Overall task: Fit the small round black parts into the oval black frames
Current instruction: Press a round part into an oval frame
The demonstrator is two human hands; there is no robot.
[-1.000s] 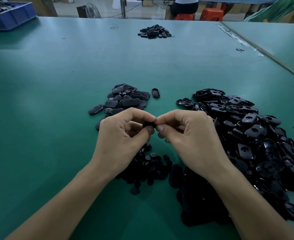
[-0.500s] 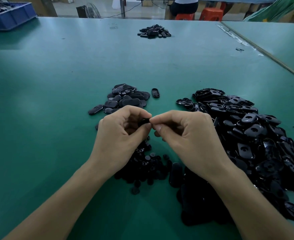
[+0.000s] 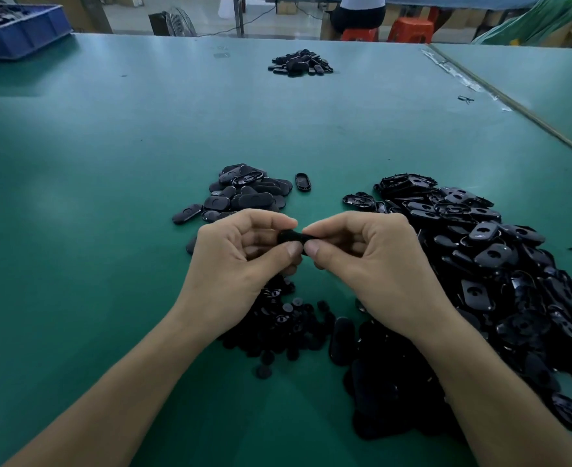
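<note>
Glossy oval black frames [image 3: 500, 264] are lying heaped at right on the green table [image 3: 109, 197], small round black parts [image 3: 288, 328] are sitting half-hidden under the wrists, and left hand [image 3: 240, 264] and right hand [image 3: 372, 264] are pinching one mostly covered black piece [image 3: 289, 236] between thumbs and forefingers.

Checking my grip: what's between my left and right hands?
A small black piece, pinched by left hand and right hand from both sides, in the head view.
</note>
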